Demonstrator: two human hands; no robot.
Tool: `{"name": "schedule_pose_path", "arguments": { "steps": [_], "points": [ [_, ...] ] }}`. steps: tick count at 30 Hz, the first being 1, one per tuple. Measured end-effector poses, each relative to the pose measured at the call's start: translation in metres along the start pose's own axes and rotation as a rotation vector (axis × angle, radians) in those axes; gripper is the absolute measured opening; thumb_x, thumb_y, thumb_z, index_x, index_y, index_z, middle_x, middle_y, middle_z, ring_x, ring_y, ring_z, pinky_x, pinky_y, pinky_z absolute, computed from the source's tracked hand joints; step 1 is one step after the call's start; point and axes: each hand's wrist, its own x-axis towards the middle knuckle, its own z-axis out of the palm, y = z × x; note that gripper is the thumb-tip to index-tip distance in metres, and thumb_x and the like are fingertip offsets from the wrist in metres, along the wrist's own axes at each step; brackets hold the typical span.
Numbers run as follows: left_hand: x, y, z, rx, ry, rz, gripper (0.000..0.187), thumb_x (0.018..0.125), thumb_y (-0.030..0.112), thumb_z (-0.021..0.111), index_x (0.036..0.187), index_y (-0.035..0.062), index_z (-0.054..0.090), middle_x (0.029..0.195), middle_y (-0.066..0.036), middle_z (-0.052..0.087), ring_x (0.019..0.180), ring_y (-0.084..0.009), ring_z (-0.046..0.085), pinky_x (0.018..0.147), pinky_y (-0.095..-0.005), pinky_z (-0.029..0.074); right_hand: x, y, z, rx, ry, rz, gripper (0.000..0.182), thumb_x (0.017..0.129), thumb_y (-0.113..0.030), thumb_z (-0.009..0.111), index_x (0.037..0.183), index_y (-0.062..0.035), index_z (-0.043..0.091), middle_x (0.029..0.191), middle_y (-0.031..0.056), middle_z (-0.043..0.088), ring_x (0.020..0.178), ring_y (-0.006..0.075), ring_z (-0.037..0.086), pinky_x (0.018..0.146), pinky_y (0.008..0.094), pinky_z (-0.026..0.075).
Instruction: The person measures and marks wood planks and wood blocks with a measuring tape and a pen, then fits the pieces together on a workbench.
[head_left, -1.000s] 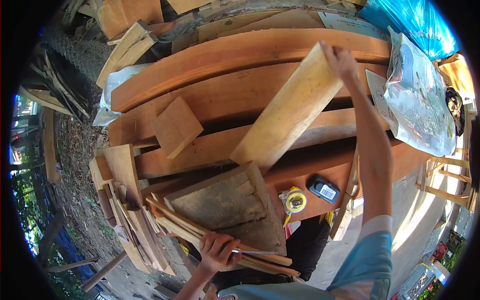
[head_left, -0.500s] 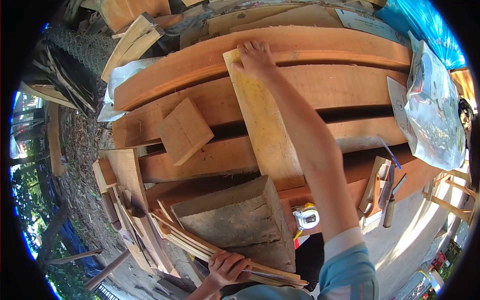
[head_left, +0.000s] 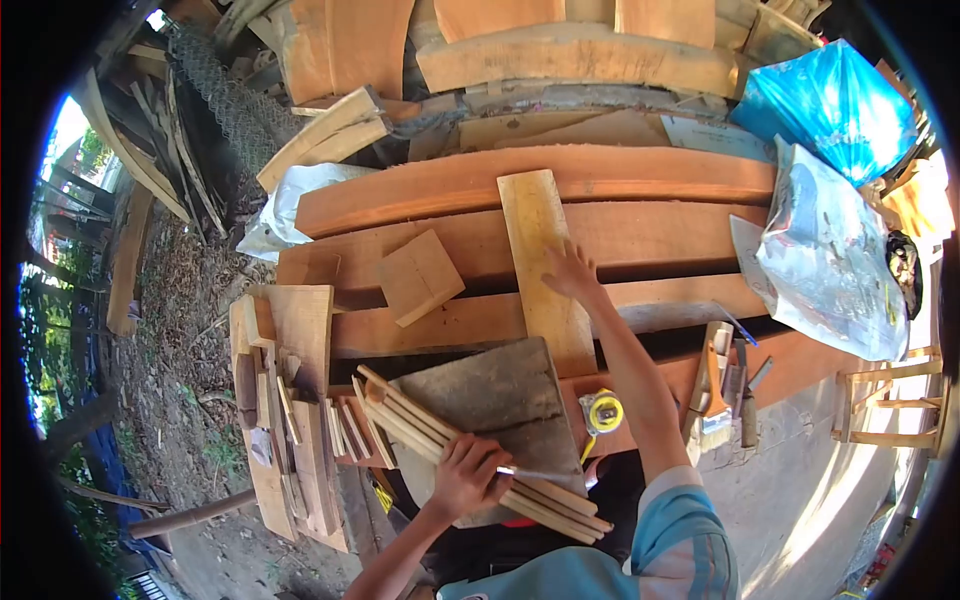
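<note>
A pale wooden board (head_left: 540, 235) lies across the long reddish planks (head_left: 650, 180), running away from me. My right hand (head_left: 570, 272) rests flat on the board's near half, fingers spread. My left hand (head_left: 468, 477) is closed around a thin pencil-like tool whose tip points right, and it rests on a bundle of thin wooden strips (head_left: 440, 430) lying over a grey slab (head_left: 500, 395). A yellow tape measure (head_left: 603, 411) sits just right of the slab.
A square wood block (head_left: 418, 277) lies on the planks to the left. A brush and hand tools (head_left: 722, 395) lie at the right. A clear plastic bag (head_left: 835, 250) and a blue bag (head_left: 830, 95) sit at the far right. Offcuts (head_left: 290, 400) pile up left.
The pale board swung from a diagonal to lie straight across the planks. My right hand slid from its far end down to its near half. My left hand stayed on the strips.
</note>
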Motion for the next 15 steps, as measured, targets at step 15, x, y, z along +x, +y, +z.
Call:
{"name": "schedule_pose_path", "arguments": {
  "steps": [15],
  "points": [
    [-0.022,-0.002,0.014,0.096,0.219,0.204,0.045,0.062,0.024,0.068,0.104,0.0112,0.057,0.105,-0.009,0.050,0.100,-0.0295,0.048,0.090,-0.0441,0.035,-0.346,-0.079,0.050,-0.076,0.464,-0.533,0.079,0.066,-0.030,0.072,0.129,0.0002,0.038,0.105,0.0150,0.046,0.095,0.0315,0.049,0.078,0.0409,0.045]
  ]
}}
